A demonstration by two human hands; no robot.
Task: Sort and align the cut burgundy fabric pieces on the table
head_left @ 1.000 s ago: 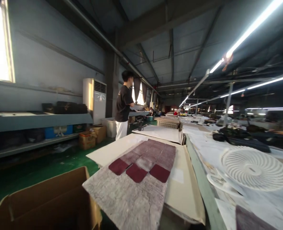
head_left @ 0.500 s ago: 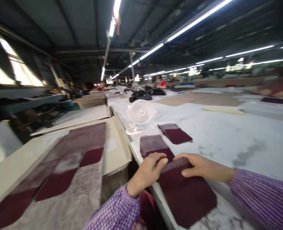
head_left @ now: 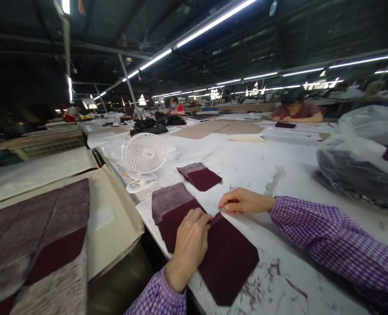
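A dark maroon fabric piece (head_left: 231, 258) with cut corners lies flat at the edge of the white-covered table. My left hand (head_left: 190, 243) rests over its upper left edge, fingers bent and pinching the turned edge there. Just beyond its top corner is my right hand (head_left: 244, 201), fingers loosely bent and low over the table; nothing shows in them. Under and beyond the left hand lies another maroon piece (head_left: 177, 214) with a greyish fuzzy strip folded over. A smaller folded maroon piece (head_left: 203, 177) sits farther back.
A white clip fan (head_left: 144, 153) stands at the table's left edge. Maroon pieces (head_left: 59, 249) cover a lower cream board (head_left: 110, 236) on the left, across a gap. A clear plastic bag (head_left: 361, 153) sits on the right. A co-worker (head_left: 298, 107) leans over the far side.
My view has turned right, bringing the bag into sight. My right hand has let go of the maroon piece and moved off its edge; my left hand has shifted onto that edge.
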